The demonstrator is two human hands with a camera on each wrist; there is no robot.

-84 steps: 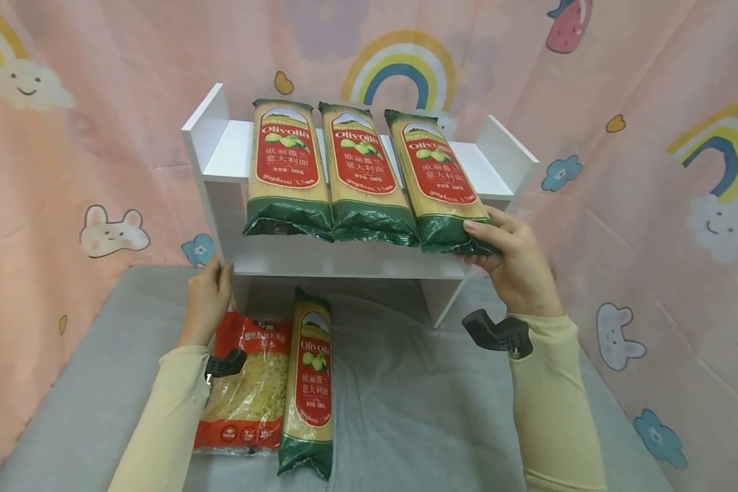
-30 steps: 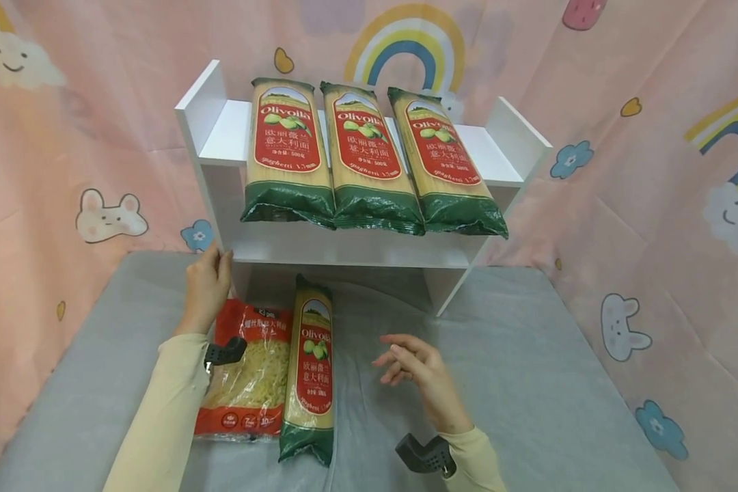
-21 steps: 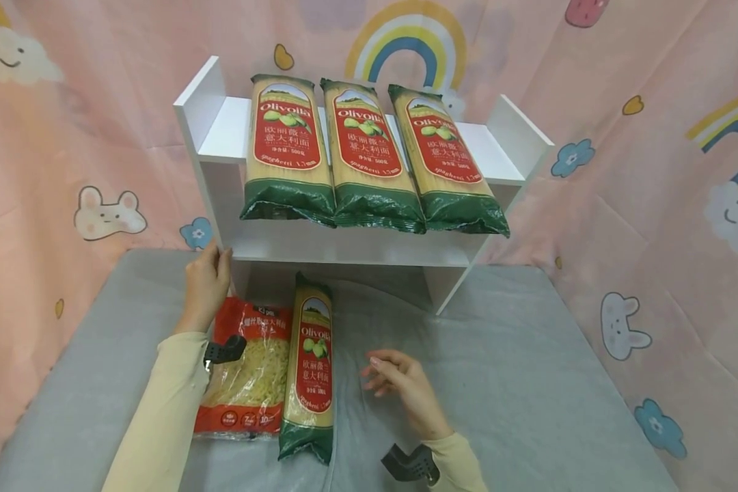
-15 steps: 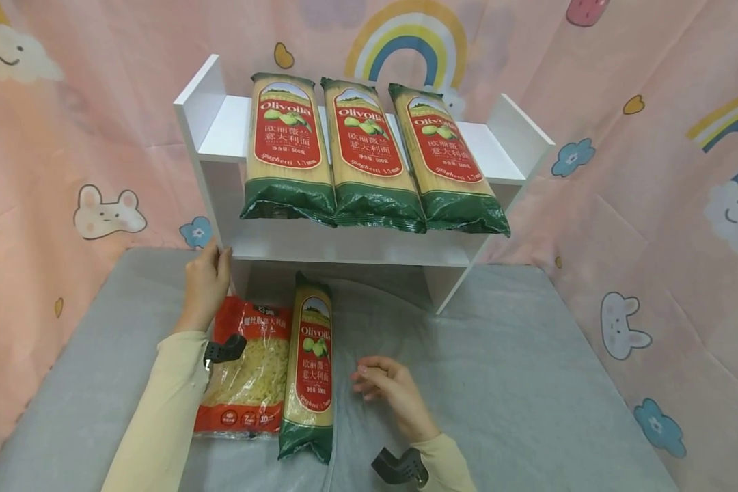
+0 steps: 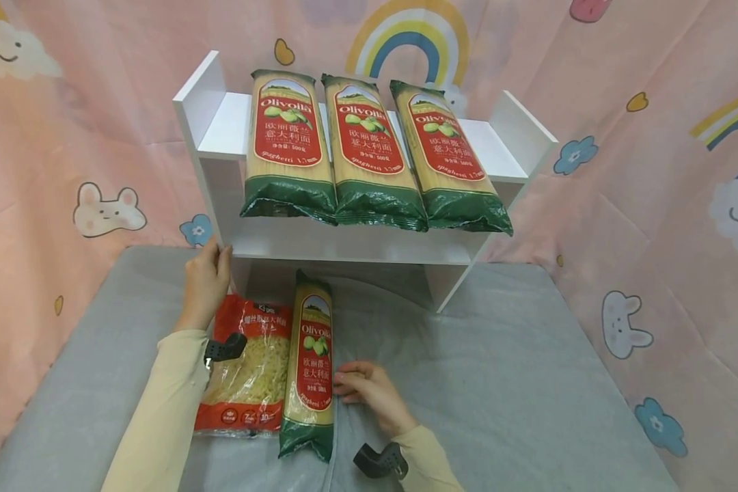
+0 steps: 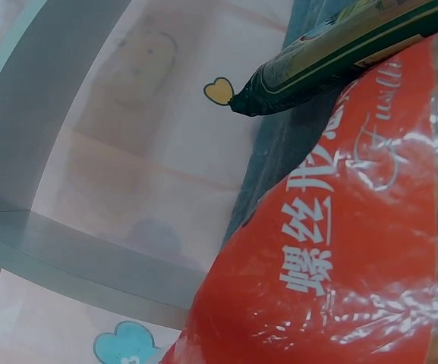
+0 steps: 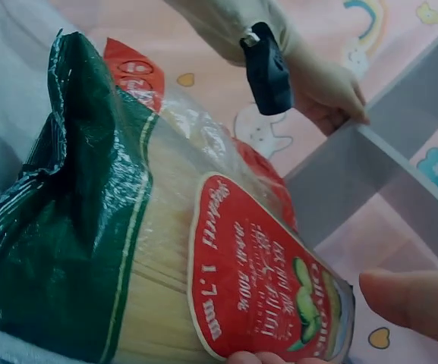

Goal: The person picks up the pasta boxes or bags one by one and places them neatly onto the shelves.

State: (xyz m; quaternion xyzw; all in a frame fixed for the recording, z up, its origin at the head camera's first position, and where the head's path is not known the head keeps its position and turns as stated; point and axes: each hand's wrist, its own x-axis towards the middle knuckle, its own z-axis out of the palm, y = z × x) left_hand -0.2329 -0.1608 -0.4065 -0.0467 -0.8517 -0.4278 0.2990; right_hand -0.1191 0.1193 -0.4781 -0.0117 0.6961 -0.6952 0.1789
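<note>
My left hand [image 5: 206, 283] grips the left side panel of a white shelf unit [image 5: 350, 244], its fingers curled round the edge. A spaghetti pack [image 5: 312, 355], green-ended with a red label, lies on the grey cloth below the unit. Beside its right edge is my right hand [image 5: 372, 395]. In the right wrist view the thumb [image 7: 412, 303] stands away from the pack, while fingertips [image 7: 268, 359] are at its near edge. A red bag of spiral pasta [image 5: 249, 365] lies to the left of that pack. In the left wrist view this red bag [image 6: 317, 250] covers much of the scene.
Three more spaghetti packs, a left one [image 5: 288, 140], a middle one [image 5: 372, 150] and a right one [image 5: 449, 157], lean side by side on the unit's top level, overhanging its front. A pink patterned curtain [image 5: 117, 89] hangs behind. Grey cloth [image 5: 516, 383] covers the table.
My right hand has let go of the right-hand pack on top, then come down and leftward to the spaghetti pack on the cloth. The left hand keeps its grip on the shelf unit.
</note>
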